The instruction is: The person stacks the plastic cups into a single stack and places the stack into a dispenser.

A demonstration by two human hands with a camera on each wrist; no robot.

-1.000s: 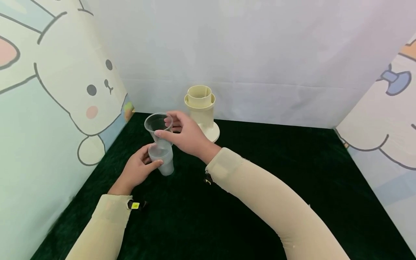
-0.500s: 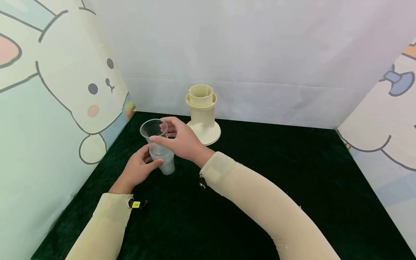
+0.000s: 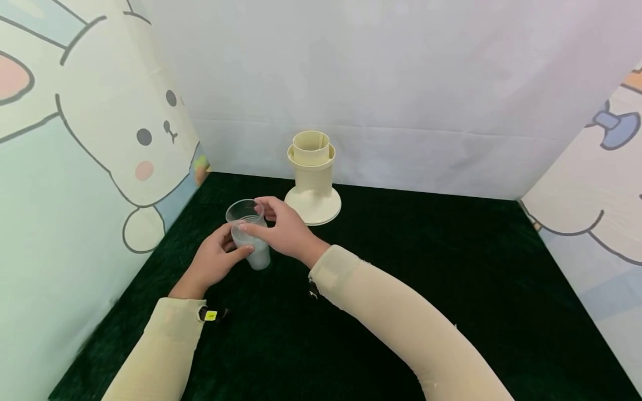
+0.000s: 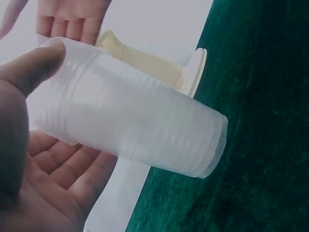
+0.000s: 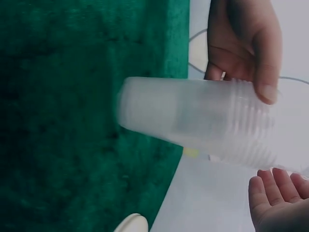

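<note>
My left hand (image 3: 213, 256) grips a stack of nested clear plastic cups (image 3: 258, 253), thumb on the near side and fingers behind. One more clear cup (image 3: 246, 209) sits in the mouth of the stack, its rim standing above the others. My right hand (image 3: 288, 231) holds this cup by its right side, between thumb and fingers. In the left wrist view the stack (image 4: 140, 111) lies across the picture with its bottom toward the dark cloth. The right wrist view shows the ridged rims of the stack (image 5: 193, 111) close together, slightly blurred.
Behind the hands, a cream plastic tube stand (image 3: 313, 181) with a round base rises near the back edge of the dark green cloth (image 3: 426, 278). A white wall sheet (image 3: 401, 83) hangs behind, and cartoon-printed panels (image 3: 100, 167) close both sides.
My right hand has moved down, lowering the upper cup from above the stack into its mouth. The left hand and the stack have stayed almost in place.
</note>
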